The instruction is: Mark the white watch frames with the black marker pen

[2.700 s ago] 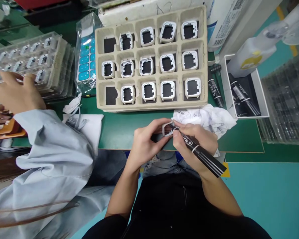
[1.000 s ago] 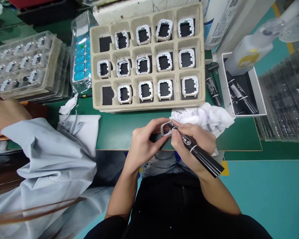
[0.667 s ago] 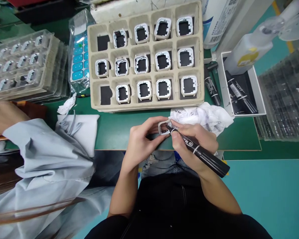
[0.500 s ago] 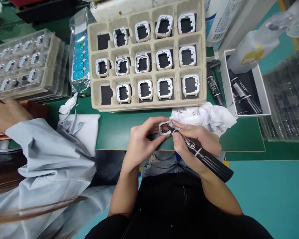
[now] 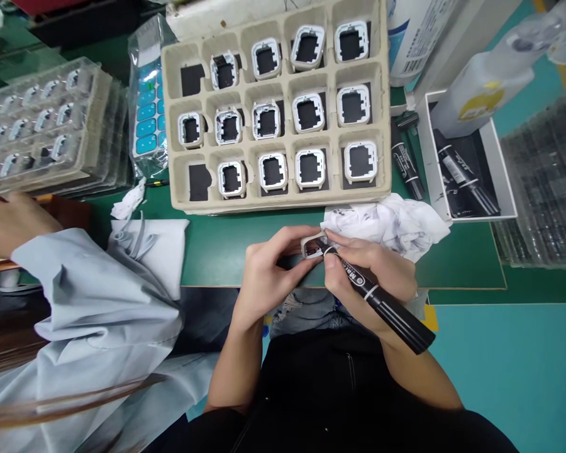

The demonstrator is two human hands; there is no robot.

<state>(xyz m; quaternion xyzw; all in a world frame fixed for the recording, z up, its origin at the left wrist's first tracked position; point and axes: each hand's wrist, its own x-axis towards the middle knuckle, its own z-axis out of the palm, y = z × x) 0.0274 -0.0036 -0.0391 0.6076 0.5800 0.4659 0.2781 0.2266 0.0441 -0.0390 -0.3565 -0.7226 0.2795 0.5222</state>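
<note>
Between thumb and fingers, my left hand (image 5: 271,272) grips a small pale watch-case frame (image 5: 306,248) over the green table's front edge. My right hand (image 5: 370,270) is closed round a thick black marker pen (image 5: 382,303), its body slanting down to the right. The pen's tip reaches into the frame's opening; whether it touches the inner wall I cannot make out. Beyond my hands lies a beige moulded tray (image 5: 226,204) with several similar white frames sitting in its pockets. A crumpled, ink-marked white cloth (image 5: 387,226) lies just beyond my right hand.
Markers lie beside and inside a white box (image 5: 481,217) on the right, along with a spray bottle (image 5: 483,94). Stacked clear trays (image 5: 33,132) and a bag of blue parts (image 5: 146,119) are at left. A co-worker's sleeve (image 5: 89,283) reaches in nearby.
The marker's rear end has swung slightly down and left, and my right hand has shifted a little with it. The frame stays in my left hand.
</note>
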